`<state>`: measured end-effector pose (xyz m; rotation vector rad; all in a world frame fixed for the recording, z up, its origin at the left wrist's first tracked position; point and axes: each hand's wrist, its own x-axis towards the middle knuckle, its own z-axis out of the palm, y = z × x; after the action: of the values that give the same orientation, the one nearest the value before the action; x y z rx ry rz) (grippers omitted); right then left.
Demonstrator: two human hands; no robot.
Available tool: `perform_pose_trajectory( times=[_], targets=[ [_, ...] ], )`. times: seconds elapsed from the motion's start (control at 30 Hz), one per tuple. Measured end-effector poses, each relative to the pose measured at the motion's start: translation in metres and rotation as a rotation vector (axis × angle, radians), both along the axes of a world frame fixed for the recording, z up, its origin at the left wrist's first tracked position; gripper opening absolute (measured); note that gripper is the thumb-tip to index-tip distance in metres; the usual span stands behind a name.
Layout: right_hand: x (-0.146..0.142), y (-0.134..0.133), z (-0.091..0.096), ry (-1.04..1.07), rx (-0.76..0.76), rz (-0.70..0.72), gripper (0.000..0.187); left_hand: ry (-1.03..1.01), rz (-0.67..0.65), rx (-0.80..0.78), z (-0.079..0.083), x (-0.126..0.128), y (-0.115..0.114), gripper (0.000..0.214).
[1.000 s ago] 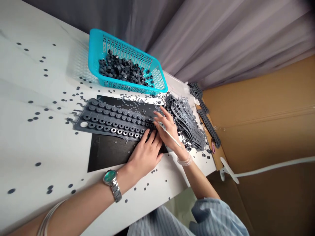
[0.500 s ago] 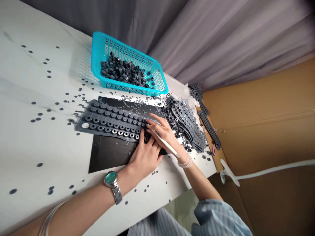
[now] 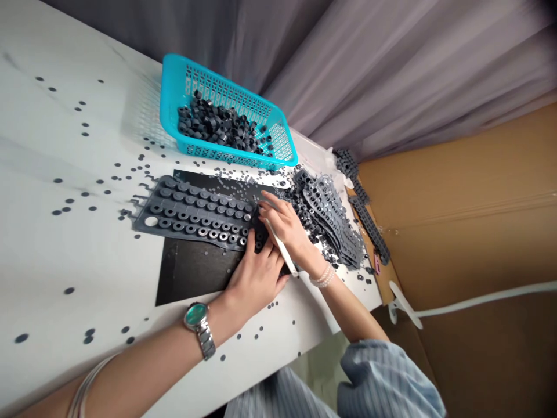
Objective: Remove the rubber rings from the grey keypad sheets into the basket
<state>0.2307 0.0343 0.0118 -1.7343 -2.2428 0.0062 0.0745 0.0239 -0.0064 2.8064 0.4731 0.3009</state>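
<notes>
A grey rubber sheet (image 3: 191, 212) with rows of moulded rings lies on a black mat (image 3: 191, 270) on the white table (image 3: 108, 278). My left hand (image 3: 256, 276), with a watch on the wrist, lies flat with its fingers spread, pressing the sheet's right end. My right hand (image 3: 285, 229) is closed in a pinch on a thin pale stick (image 3: 281, 247), whose tip meets the sheet's right end among the rings.
A turquoise basket (image 3: 174, 110) of loose dark rings stands behind the sheet. A heap of emptied grey sheets (image 3: 333, 217) lies to the right, beside a cardboard box wall (image 3: 470, 191). Small punched dark discs are scattered over the table. A grey curtain hangs behind.
My right hand has moved left along the sheet with the stick, which now points more steeply down. My left hand has slid slightly forward onto the sheet's edge.
</notes>
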Motion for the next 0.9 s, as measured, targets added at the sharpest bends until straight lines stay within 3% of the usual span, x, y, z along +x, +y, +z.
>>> perform_pose_trajectory(
  times=[0.13, 0.23, 0.37, 0.5, 0.9],
  targets=[
    [0.014, 0.008, -0.009, 0.136, 0.147, -0.187, 0.021, -0.006, 0.004, -0.011, 0.000, 0.000, 0.000, 0.059],
    [0.018, 0.002, -0.005, 0.176, 0.153, -0.215, 0.018, -0.002, 0.014, -0.017, 0.000, 0.000, -0.001, 0.061],
    [0.006, -0.018, 0.006, 0.182, 0.056, -0.156, 0.018, -0.004, 0.015, -0.020, 0.001, 0.000, 0.000, 0.058],
    [-0.010, -0.030, 0.014, 0.137, -0.026, 0.015, 0.017, 0.006, 0.012, -0.020, 0.002, 0.001, 0.000, 0.048],
    [-0.010, -0.027, 0.011, -0.014, -0.004, 0.133, 0.016, 0.025, 0.014, 0.004, 0.004, 0.002, 0.000, 0.050]
  ],
)
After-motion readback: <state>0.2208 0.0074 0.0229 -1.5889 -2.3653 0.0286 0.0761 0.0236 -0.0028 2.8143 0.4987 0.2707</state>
